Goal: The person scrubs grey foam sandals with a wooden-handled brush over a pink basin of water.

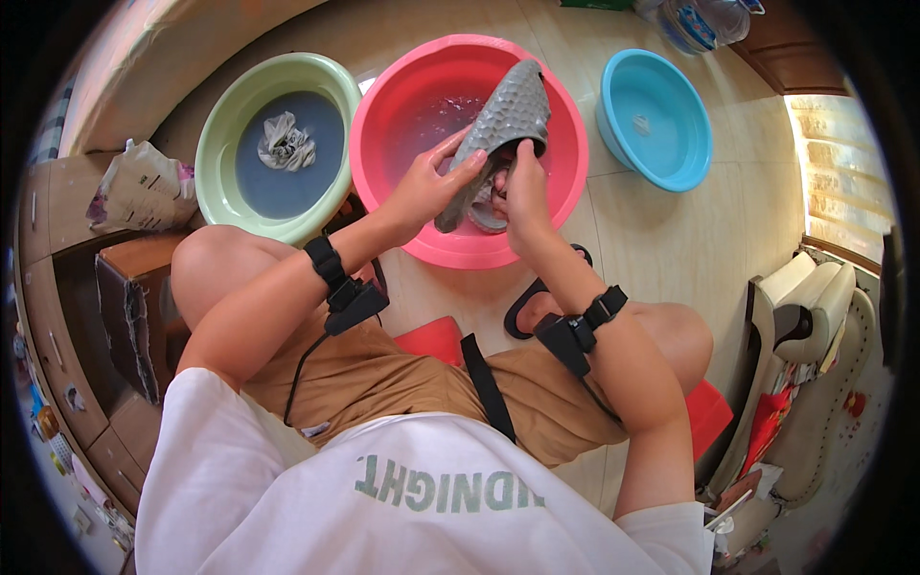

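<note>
A grey clog-style shoe (513,110) with a dimpled, honeycomb-like upper is held at a tilt above the pink basin (372,158), its toe pointing up and away from me. My left hand (446,177) grips its left side, with the thumb lying along the upper. On the near side, my right hand (524,192) is closed at the shoe's dark opening, its thumb at the rim and the other fingers curled underneath. Below the shoe, a pale object (487,216) shows partly between my hands; I cannot make out what it is. Cloudy water lies in the basin.
To the left stands a light green basin (216,144) with dark water and a crumpled greyish cloth (286,142). A blue basin (704,144) is at the right. Plastic bottles (704,24) stand at the far right. A bag (144,187) sits by the cabinet on the left.
</note>
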A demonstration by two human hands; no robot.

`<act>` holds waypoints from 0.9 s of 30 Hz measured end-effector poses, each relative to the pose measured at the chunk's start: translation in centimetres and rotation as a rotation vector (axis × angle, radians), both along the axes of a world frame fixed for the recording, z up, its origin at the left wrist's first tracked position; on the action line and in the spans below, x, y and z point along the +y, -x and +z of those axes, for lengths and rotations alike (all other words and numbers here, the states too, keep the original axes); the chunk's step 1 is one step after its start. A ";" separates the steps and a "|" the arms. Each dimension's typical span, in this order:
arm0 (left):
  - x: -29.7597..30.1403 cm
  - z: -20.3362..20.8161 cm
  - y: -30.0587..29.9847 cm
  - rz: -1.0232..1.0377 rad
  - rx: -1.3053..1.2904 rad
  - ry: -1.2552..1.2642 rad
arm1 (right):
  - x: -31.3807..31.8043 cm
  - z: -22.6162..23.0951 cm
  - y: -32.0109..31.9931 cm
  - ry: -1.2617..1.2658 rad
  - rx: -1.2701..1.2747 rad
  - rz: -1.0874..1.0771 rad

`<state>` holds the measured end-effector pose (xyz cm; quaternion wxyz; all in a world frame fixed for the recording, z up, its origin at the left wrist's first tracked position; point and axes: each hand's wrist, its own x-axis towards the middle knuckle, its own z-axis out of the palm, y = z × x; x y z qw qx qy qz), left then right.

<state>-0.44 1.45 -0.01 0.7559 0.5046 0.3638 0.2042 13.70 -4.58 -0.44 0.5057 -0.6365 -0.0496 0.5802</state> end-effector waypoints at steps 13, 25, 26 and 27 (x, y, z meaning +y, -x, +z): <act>1.0 -2.6 0.1 0.094 -0.027 -0.027 | -0.8 0.4 1.0 0.001 -0.004 0.039; 2.5 -1.4 -0.1 0.248 -0.195 0.311 | -3.9 0.3 4.4 -0.035 -0.251 0.236; 2.5 -1.4 -0.1 0.249 -0.191 0.316 | -3.8 0.4 4.3 -0.042 -0.241 0.228; 2.5 -1.5 -0.1 0.251 -0.186 0.320 | -3.8 0.4 4.3 -0.051 -0.230 0.220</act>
